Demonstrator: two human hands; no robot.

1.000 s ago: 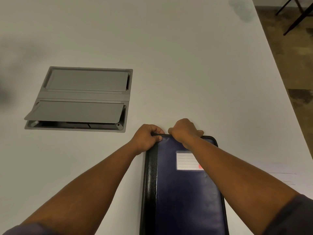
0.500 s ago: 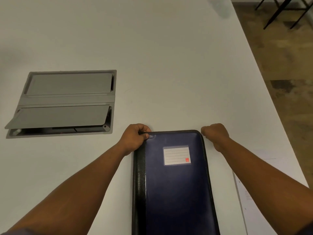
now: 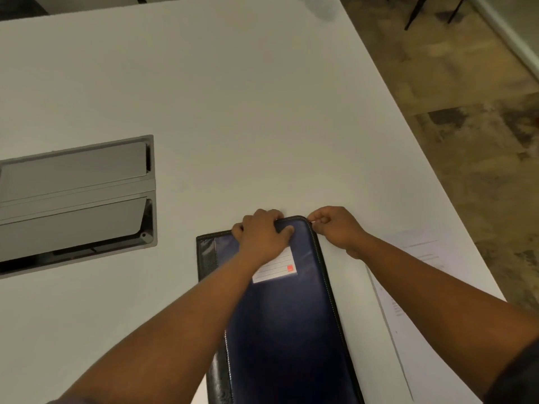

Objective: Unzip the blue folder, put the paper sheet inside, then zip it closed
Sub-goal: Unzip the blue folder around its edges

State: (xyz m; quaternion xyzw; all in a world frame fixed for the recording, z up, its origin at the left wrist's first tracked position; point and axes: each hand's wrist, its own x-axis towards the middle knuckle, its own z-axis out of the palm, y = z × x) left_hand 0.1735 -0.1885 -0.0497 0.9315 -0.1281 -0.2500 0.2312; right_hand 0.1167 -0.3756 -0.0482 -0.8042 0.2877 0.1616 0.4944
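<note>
Unzipping the folder [image 3: 285, 322], we press its far edge down with our left hand [image 3: 262, 237] while our right hand [image 3: 335, 228] pinches the zipper pull at the corner just beside it. Pull steadily around the bend toward us; the sheet [image 3: 414, 290] waits under our right forearm on the counter [image 3: 262, 112].

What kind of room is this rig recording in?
Probably an office or meeting room: a large white table with a recessed grey cable and power hatch, a zip folder, a printed sheet, and dark chair legs on a mottled floor.
</note>
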